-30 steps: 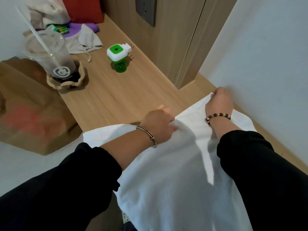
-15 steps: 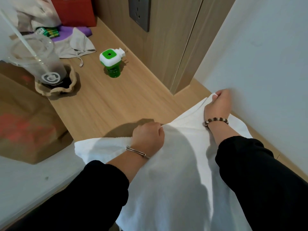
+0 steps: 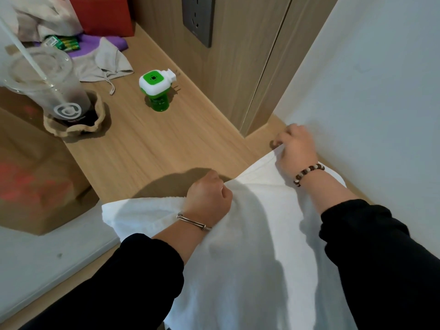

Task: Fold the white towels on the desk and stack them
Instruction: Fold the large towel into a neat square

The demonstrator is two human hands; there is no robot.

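A white towel [image 3: 257,246] lies over the near part of the wooden desk [image 3: 142,148] and hangs off its front edge toward me. My left hand [image 3: 208,195] grips a bunch of the towel's far edge near the middle. My right hand [image 3: 295,148] pinches the towel's far right corner close to the white wall. The stretch of towel between the two hands is lifted a little off the desk. A second layer of white towel [image 3: 133,215] lies flat to the left under my left wrist.
A green and white plug-in device [image 3: 156,89] stands mid-desk. A plastic cup with a straw [image 3: 47,91] sits in a paper holder at left, beside a brown paper bag [image 3: 31,182]. Grey cloth [image 3: 104,60], a red bag [image 3: 104,15] and a wall socket [image 3: 197,17] are at the back.
My left hand went from resting on the towel to gripping its far edge. Both hands have drawn the edge slightly back from the wall and lifted it.
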